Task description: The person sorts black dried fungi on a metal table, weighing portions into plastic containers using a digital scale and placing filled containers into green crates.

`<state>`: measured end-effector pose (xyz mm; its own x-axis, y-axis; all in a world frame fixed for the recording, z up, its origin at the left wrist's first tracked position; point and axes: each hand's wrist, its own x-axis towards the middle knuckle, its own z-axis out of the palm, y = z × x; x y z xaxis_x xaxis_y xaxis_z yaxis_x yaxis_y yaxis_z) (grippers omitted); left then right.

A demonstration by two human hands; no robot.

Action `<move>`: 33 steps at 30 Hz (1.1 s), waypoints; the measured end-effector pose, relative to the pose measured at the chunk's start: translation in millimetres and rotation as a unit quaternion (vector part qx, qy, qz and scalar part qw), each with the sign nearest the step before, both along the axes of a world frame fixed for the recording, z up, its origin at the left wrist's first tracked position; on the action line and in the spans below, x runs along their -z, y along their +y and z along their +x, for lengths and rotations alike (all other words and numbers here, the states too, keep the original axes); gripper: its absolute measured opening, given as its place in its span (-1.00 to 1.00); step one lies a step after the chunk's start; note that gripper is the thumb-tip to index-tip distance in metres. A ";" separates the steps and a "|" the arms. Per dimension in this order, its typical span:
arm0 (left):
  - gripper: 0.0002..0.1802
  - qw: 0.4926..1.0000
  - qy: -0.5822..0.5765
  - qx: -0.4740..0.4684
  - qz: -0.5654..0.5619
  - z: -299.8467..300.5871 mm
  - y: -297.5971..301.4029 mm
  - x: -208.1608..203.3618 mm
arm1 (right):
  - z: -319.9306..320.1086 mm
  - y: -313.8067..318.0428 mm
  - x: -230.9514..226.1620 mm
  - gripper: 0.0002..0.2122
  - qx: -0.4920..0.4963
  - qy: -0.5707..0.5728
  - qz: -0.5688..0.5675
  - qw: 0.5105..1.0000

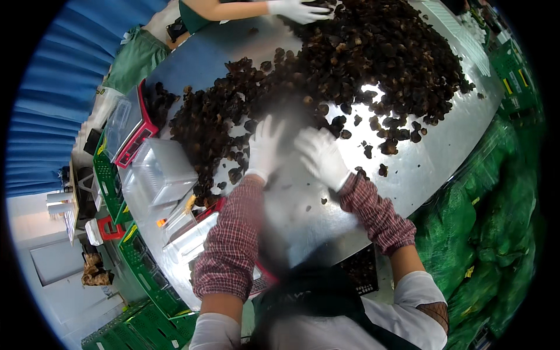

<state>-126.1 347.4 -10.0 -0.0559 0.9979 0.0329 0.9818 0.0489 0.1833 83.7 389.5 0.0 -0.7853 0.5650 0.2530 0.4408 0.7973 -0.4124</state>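
Dried mushroom caps [379, 58], dark brown (species uncertain, by appearance only): one large heap at the far right of the steel worktop [431, 172], a looser band running left towards the scale, strays on the bare metal between heap and near edge.

Left hand [264, 149], white-gloved: fingers extended and somewhat apart, beside the inner edge of the band. Right hand [324, 157], likewise gloved: fingers extended, laid low over the metal below the heap. Neither shows a cap pinched; whether the fingertips touch any, cannot tell. A co-worker's gloved hand [300, 10] reaches to the heap's far edge.

Progress, as judged: a portion stands drawn off as the band; the greater share is left in the heap. No filled pack is visible; the clear plastic tub [166, 169] by the red-framed weighing scale [142, 140] shows no caps inside.

Markings: pale lettering on the dark green apron [315, 294], blurred; yellow labels on the green crate [513, 73] at right, too small to read.
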 end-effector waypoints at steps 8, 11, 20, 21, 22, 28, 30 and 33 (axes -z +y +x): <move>0.05 0.999 0.014 0.011 -0.032 -14.5 8.2 0.4 | -12.6 -89.2 36.3 -0.66 -0.132 0.093 -0.071 0.984; 0.04 0.999 -0.035 0.008 -0.037 -17.9 -0.5 10.8 | 50.4 -123.3 23.2 -0.69 -0.258 0.048 -0.040 0.964; 0.02 0.997 -0.033 -0.028 -0.065 1.6 -3.0 6.2 | 166.0 -137.2 -8.6 -0.65 -0.209 -0.047 -0.120 0.969; 0.02 0.997 -0.037 -0.022 -0.066 -1.5 -2.6 4.9 | 130.6 -117.8 -4.7 -0.62 -0.163 -0.005 -0.117 0.980; 0.02 0.997 -0.040 -0.016 -0.069 -3.7 -2.7 3.2 | 96.2 -103.8 5.3 -0.59 -0.138 -0.033 -0.107 0.984; 0.06 0.997 -0.050 -0.014 -0.060 -7.6 -4.5 13.8 | 95.2 -125.3 26.8 -0.59 -0.111 -0.171 -0.232 0.951; 0.08 0.996 -0.050 -0.025 -0.070 -4.9 -8.1 16.7 | 159.2 -165.9 -8.2 -0.54 -0.264 -0.323 -0.202 0.886; 0.08 0.997 -0.041 -0.039 -0.057 0.4 -6.8 15.7 | 183.3 -179.7 -28.4 -0.60 -0.298 -0.258 -0.187 0.900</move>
<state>-125.7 340.6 -25.6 -0.1309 0.9874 -0.0889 0.9564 0.1493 0.2509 267.0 209.8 28.4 -0.9353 -0.0251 -0.3530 0.1912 0.8034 -0.5638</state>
